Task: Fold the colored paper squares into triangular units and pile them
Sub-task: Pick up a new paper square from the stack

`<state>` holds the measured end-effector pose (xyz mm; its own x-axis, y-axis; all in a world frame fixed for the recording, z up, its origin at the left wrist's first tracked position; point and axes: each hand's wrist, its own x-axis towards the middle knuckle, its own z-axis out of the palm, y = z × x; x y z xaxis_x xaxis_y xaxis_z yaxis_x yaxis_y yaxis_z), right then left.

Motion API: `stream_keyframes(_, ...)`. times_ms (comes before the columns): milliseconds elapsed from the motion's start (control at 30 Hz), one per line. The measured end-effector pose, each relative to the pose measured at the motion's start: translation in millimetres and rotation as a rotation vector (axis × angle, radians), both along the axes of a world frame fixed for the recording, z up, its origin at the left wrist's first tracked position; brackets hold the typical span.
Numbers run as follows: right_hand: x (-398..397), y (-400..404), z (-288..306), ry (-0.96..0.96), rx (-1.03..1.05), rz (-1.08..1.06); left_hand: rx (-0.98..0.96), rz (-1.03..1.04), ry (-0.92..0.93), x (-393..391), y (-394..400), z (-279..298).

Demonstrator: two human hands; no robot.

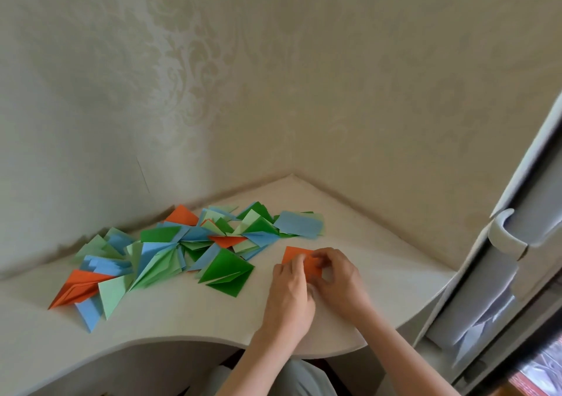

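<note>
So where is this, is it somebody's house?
Probably yes, a room at home. There is patterned wallpaper on the walls, a pale corner desk tucked against it, and folded paper pieces scattered over it like a craft project.

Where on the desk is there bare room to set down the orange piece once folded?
Bare desk lies between the folded pile and the front edge, and right of the hands toward the wall. The back-left is crowded.

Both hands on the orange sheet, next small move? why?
Probably press the fold flat. Both hands, left and right, pinch the orange paper on the table; it is not yet a triangle like the folded pile.
</note>
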<state>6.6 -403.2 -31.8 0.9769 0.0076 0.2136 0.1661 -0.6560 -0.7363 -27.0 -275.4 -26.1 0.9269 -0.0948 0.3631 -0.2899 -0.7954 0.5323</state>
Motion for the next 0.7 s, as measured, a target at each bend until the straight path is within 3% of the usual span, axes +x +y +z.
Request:
stream_keyframes(200, -10, -2, 7, 0.014, 0.164, 0.008, 0.139, 0.028, 0.045, 2, -9, -4)
stream_keyframes(300, -13, -14, 10, -0.081, 0.244, 0.007, 0.21, 0.033, -0.012, 5, 3, -4)
stream_keyframes(700, -6, -21, 8, -0.048, -0.357, 0.354, 0.251, -0.262, -0.097, 15, 58, 7)
